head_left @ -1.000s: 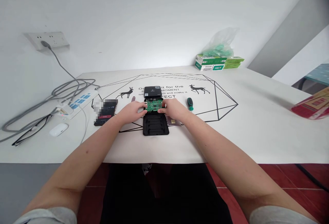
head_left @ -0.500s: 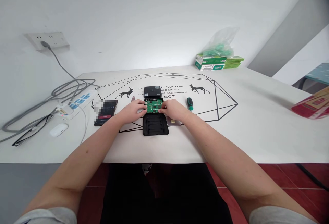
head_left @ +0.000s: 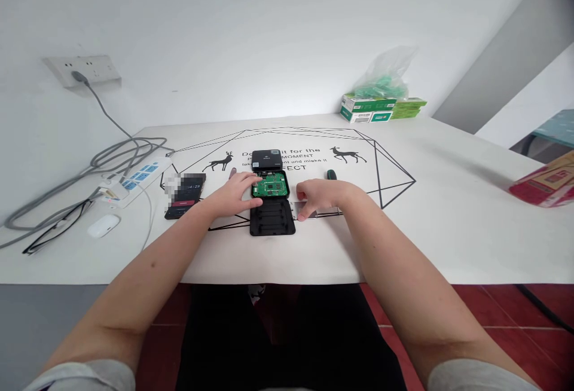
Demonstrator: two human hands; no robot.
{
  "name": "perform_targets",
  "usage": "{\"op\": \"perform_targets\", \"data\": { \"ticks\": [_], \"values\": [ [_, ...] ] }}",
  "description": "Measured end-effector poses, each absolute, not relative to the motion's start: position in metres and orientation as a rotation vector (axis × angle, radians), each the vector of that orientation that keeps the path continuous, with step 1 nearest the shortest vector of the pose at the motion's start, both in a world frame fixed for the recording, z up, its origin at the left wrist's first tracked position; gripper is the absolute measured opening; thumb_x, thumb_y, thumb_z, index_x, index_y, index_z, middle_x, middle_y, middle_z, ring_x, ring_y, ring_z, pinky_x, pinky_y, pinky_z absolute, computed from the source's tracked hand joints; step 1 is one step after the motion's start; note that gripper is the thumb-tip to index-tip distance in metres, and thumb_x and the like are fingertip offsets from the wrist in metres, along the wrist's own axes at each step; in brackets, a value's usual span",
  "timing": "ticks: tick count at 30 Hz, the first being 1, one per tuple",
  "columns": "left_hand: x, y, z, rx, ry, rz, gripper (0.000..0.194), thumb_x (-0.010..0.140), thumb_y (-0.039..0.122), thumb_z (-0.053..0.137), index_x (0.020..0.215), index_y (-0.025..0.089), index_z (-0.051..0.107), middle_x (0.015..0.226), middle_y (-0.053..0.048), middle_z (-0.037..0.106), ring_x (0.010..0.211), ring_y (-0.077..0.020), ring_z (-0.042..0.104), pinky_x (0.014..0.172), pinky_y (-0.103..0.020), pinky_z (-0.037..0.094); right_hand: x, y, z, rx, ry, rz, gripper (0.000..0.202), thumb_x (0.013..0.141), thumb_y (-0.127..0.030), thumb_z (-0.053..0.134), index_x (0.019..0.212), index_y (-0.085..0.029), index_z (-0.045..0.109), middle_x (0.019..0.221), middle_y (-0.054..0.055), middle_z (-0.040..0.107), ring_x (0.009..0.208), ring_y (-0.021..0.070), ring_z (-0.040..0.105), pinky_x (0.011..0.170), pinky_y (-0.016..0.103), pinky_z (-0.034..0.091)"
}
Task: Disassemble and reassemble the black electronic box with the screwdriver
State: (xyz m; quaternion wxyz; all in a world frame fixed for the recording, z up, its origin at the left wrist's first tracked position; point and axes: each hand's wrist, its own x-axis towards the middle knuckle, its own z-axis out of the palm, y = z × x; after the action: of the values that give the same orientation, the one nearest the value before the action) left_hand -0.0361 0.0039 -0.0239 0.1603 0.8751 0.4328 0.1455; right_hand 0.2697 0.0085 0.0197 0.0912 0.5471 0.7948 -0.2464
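Observation:
A green circuit board [head_left: 271,186] lies in an open black case. My left hand [head_left: 235,194] rests at the left edge of the case, fingers apart, fingertips at the board's corner. Just below is a flat black cover [head_left: 271,219], and behind stands a black box [head_left: 266,159] with small labels. To the right, my right hand [head_left: 314,195] is over a flat metallic plate [head_left: 330,211], its thumb and curled fingers close to the plate's left part. Whether the fingers hold the plate is hidden. Behind that hand the dark green screwdriver handle [head_left: 331,174] is partly covered.
On the left are a phone [head_left: 185,195], a white power strip [head_left: 146,177] with grey cables, a white mouse-like object [head_left: 103,226] and glasses [head_left: 56,232]. Green and white boxes [head_left: 368,109] stand by the wall. A red package [head_left: 545,183] lies far right.
My right hand has left the board and moved right, onto the metallic plate. My left hand stays at the case, its fingers more spread. More of the board shows.

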Motion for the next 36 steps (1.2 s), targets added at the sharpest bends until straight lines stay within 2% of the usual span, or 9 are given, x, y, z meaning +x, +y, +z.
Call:
{"op": "perform_targets", "data": {
  "ticks": [5,10,14,16,19,22,25,29,36],
  "values": [
    [-0.035,0.001,-0.021,2.482,1.185,0.32,0.094,0.089,0.075,0.081,0.166,0.028,0.054,0.172,-0.016,0.049,0.167,-0.0442,0.031,0.141,-0.065,0.017,0.269,0.006,0.023,1.603,2.336,-0.761,0.042,0.071,-0.043,0.095,0.086,-0.024,0.062,0.097,0.003,0.077,0.09,0.0266,0.073,0.068,0.035,0.046],
    [-0.036,-0.001,-0.017,2.468,1.195,0.285,0.104,0.083,0.074,0.088,0.169,0.031,0.05,0.176,-0.014,0.045,0.17,-0.0458,0.026,0.141,-0.067,0.017,0.274,0.008,0.024,1.716,2.329,-0.7,0.045,0.069,-0.043,0.095,0.096,-0.024,0.064,0.104,0.006,0.078,0.091,0.0286,0.074,0.067,0.036,0.048],
    [-0.035,-0.003,-0.016,2.473,1.222,0.241,0.102,0.081,0.066,0.092,0.169,0.033,0.051,0.176,-0.013,0.045,0.17,-0.0462,0.025,0.141,-0.068,0.016,0.281,0.01,0.021,1.677,2.344,-0.71,0.06,0.069,-0.04,0.095,0.118,-0.024,0.065,0.113,0.007,0.079,0.097,0.0295,0.075,0.071,0.035,0.051],
    [-0.035,-0.003,-0.017,2.483,1.217,0.248,0.098,0.082,0.063,0.091,0.167,0.034,0.053,0.175,-0.012,0.047,0.169,-0.0454,0.029,0.14,-0.067,0.019,0.283,0.01,0.022,1.606,2.368,-0.706,0.06,0.069,-0.036,0.094,0.12,-0.024,0.065,0.115,0.007,0.078,0.097,0.0286,0.074,0.071,0.035,0.05],
    [-0.035,-0.002,-0.018,2.477,1.203,0.257,0.095,0.083,0.062,0.09,0.167,0.035,0.053,0.174,-0.012,0.048,0.168,-0.0439,0.032,0.139,-0.064,0.027,0.281,0.008,0.027,1.584,2.498,-0.656,0.046,0.072,-0.032,0.089,0.111,-0.022,0.066,0.11,0.007,0.076,0.093,0.0258,0.071,0.071,0.034,0.048],
    [-0.035,-0.002,-0.017,2.47,1.196,0.253,0.096,0.083,0.062,0.089,0.167,0.035,0.052,0.173,-0.011,0.049,0.168,-0.0434,0.031,0.138,-0.062,0.031,0.274,0.004,0.032,1.532,2.671,-0.749,0.035,0.078,-0.038,0.085,0.101,-0.023,0.064,0.097,0.003,0.072,0.083,0.0209,0.064,0.071,0.032,0.046],
    [-0.035,-0.002,-0.017,2.472,1.192,0.234,0.096,0.083,0.062,0.089,0.168,0.034,0.052,0.174,-0.011,0.048,0.168,-0.0431,0.03,0.139,-0.061,0.029,0.259,-0.003,0.029,1.404,2.808,-0.863,0.035,0.079,-0.042,0.084,0.101,-0.023,0.064,0.091,0.0,0.068,0.078,0.0187,0.059,0.07,0.031,0.043],
    [-0.034,-0.002,-0.019,2.481,1.177,0.24,0.097,0.082,0.062,0.089,0.167,0.032,0.053,0.175,-0.013,0.046,0.169,-0.0424,0.03,0.139,-0.062,0.028,0.239,-0.011,0.018,1.159,2.933,-0.785,0.031,0.08,-0.042,0.083,0.093,-0.023,0.062,0.092,0.001,0.065,0.077,0.0177,0.055,0.068,0.031,0.04],
    [-0.035,-0.003,-0.018,2.486,1.154,0.26,0.092,0.08,0.058,0.09,0.163,0.032,0.059,0.175,-0.012,0.047,0.168,-0.0439,0.03,0.137,-0.062,0.032,0.229,-0.015,0.009,1.043,2.998,-0.788,0.03,0.085,-0.048,0.08,0.091,-0.021,0.067,0.094,0.002,0.067,0.078,0.0183,0.057,0.068,0.032,0.04]
  ]
}}
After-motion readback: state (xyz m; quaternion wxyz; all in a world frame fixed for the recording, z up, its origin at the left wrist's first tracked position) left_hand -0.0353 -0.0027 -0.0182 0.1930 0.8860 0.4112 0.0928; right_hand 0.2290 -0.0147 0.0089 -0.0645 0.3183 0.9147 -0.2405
